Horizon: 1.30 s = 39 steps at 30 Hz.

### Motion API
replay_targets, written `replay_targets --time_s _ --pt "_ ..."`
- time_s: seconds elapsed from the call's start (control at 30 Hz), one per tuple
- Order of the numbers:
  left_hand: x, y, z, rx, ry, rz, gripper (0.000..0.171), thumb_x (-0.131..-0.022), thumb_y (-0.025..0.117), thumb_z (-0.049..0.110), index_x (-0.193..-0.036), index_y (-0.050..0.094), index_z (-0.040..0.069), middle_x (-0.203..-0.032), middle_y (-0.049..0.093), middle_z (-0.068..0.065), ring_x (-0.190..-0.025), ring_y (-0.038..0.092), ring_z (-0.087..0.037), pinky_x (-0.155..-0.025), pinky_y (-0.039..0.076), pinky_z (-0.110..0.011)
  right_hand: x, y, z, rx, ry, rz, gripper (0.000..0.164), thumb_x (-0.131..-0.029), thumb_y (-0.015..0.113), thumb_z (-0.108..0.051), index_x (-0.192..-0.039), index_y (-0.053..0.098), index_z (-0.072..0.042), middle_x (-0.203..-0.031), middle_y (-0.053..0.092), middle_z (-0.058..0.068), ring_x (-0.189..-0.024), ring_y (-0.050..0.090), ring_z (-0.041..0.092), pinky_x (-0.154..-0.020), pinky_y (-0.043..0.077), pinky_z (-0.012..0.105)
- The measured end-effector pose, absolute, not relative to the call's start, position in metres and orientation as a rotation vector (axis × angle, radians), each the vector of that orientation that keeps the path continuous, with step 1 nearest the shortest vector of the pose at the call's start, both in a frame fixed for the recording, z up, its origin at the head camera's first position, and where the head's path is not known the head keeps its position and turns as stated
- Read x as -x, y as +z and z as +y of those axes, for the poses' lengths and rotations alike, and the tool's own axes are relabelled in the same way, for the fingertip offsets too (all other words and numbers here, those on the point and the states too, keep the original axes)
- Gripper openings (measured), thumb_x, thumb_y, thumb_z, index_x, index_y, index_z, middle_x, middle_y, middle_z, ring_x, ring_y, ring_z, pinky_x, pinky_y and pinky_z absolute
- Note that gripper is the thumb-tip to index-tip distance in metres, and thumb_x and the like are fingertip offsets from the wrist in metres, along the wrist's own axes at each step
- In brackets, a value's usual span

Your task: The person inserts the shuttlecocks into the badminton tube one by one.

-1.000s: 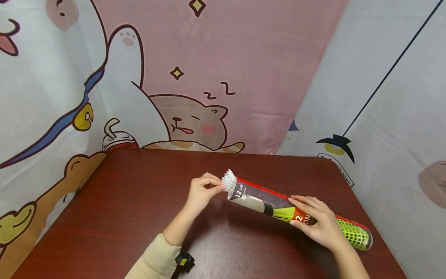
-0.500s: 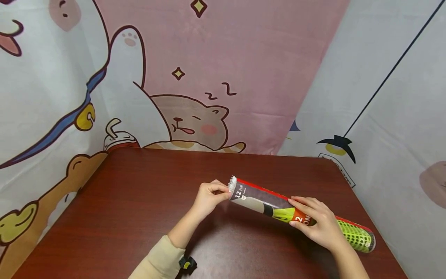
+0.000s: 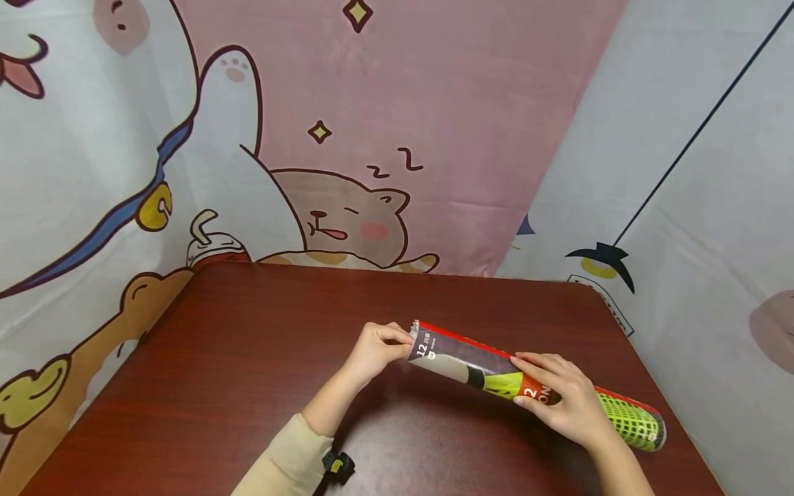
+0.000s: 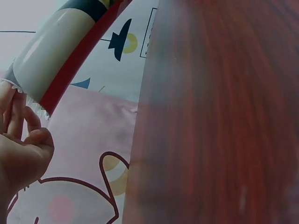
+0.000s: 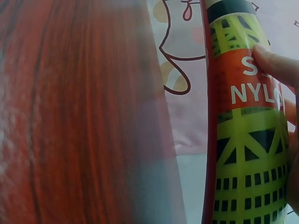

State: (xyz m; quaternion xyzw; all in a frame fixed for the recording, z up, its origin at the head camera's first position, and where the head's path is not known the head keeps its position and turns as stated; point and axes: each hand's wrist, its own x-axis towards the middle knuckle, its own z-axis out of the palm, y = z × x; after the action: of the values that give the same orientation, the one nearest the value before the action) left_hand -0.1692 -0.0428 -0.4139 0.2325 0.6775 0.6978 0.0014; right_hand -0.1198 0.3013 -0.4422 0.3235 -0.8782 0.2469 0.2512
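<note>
A shuttlecock tube [image 3: 459, 362] with a grey, red and yellow-green print is held slanting over the table, its mouth toward the left. My right hand [image 3: 564, 396] grips it round the middle, thumb and fingers on either side. In the right wrist view the thumb lies on the orange band of the tube [image 5: 243, 79]. At the mouth, my left hand [image 3: 378, 348] pinches the feather edge of a white shuttlecock [image 3: 415, 329]. Only a thin fringe of feathers shows there; the rest is hidden inside the tube. The left wrist view shows the fingers [image 4: 16, 109] right at the rim.
A dark red-brown wooden table [image 3: 260, 358] lies under both hands. Behind it hangs a cloth [image 3: 471, 138] printed with cartoon animals. A small black device [image 3: 338, 467] sits at the left wrist, by the beige sleeve [image 3: 285, 458].
The shuttlecock has slid rightward into the tube, from feathers sticking well out to a thin fringe. My left hand has followed it to the rim. My right hand keeps its grip.
</note>
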Motion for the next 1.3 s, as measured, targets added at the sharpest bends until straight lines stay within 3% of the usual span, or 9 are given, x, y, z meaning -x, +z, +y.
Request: replay_targets --time_s 0.1,0.27,0.33,0.67,0.87,1.13,1.3 --pt "0.171 -0.415 -0.038 -0.74 2.197 2.081 0.007 -0.072 0.065 -0.021 -0.079 0.066 -0.02 -0.079 0.066 -0.022 -0.076 0.058 -0.009 -0.065 0.048 -0.021 0.12 -0.442 0.302 -0.885 0.666 -2.383 0.064 -0.066 0.087 -0.032 -0.126 0.065 -0.018 -0.122 0.062 0.0 -0.107 0.053 0.014 -0.095 0.027 0.017" --pt "0.172 -0.415 -0.032 -0.758 2.19 2.063 0.008 -0.072 0.063 -0.022 -0.079 0.065 -0.022 -0.073 0.065 0.003 -0.071 0.056 -0.006 -0.065 0.045 -0.019 0.12 -0.442 0.302 -0.887 0.653 -2.397 0.065 -0.065 0.087 -0.031 -0.126 0.065 -0.018 -0.122 0.062 -0.001 -0.106 0.053 0.014 -0.095 0.027 0.017" --pt "0.172 -0.415 -0.032 -0.78 2.171 2.074 0.007 -0.072 0.063 -0.022 -0.079 0.065 -0.021 -0.072 0.064 0.007 -0.071 0.056 -0.006 -0.065 0.045 -0.019 0.12 -0.441 0.302 -0.875 0.66 -2.422 0.066 -0.064 0.087 -0.029 -0.126 0.065 -0.019 -0.123 0.061 -0.001 -0.107 0.052 0.014 -0.096 0.027 0.018" --pt "0.175 -0.409 -0.049 -1.01 1.971 2.072 0.01 -0.081 0.061 -0.017 -0.088 0.068 -0.017 -0.082 0.064 -0.017 -0.08 0.055 -0.008 -0.07 0.046 -0.022 0.121 -0.44 0.301 -0.902 0.683 -2.389 0.065 -0.066 0.087 -0.032 -0.126 0.065 -0.017 -0.123 0.061 0.0 -0.107 0.052 0.014 -0.095 0.028 0.017" --pt "0.174 -0.404 -0.057 -1.077 1.933 2.061 0.012 -0.086 0.061 -0.012 -0.095 0.068 -0.016 -0.089 0.066 -0.016 -0.085 0.057 -0.01 -0.073 0.047 -0.024 0.119 -0.438 0.299 -0.901 0.707 -2.38 0.066 -0.066 0.087 -0.03 -0.127 0.064 -0.017 -0.124 0.061 0.0 -0.109 0.052 0.013 -0.096 0.028 0.016" --pt "0.171 -0.395 -0.067 -1.057 1.945 2.067 0.015 -0.087 0.06 -0.012 -0.101 0.066 -0.016 -0.092 0.066 -0.023 -0.082 0.057 -0.01 -0.07 0.048 -0.024 0.122 -0.437 0.299 -0.888 0.686 -2.33 0.071 -0.059 0.09 -0.022 -0.125 0.065 -0.016 -0.123 0.062 0.002 -0.108 0.053 0.013 -0.096 0.028 0.016" --pt "0.172 -0.393 -0.076 -1.063 1.893 2.151 0.017 -0.089 0.06 -0.008 -0.104 0.066 -0.013 -0.093 0.066 -0.026 -0.082 0.057 -0.009 -0.07 0.047 -0.025 0.123 -0.437 0.3 -0.864 0.691 -2.331 0.07 -0.061 0.089 -0.025 -0.126 0.065 -0.017 -0.123 0.062 0.002 -0.108 0.052 0.013 -0.096 0.028 0.016"
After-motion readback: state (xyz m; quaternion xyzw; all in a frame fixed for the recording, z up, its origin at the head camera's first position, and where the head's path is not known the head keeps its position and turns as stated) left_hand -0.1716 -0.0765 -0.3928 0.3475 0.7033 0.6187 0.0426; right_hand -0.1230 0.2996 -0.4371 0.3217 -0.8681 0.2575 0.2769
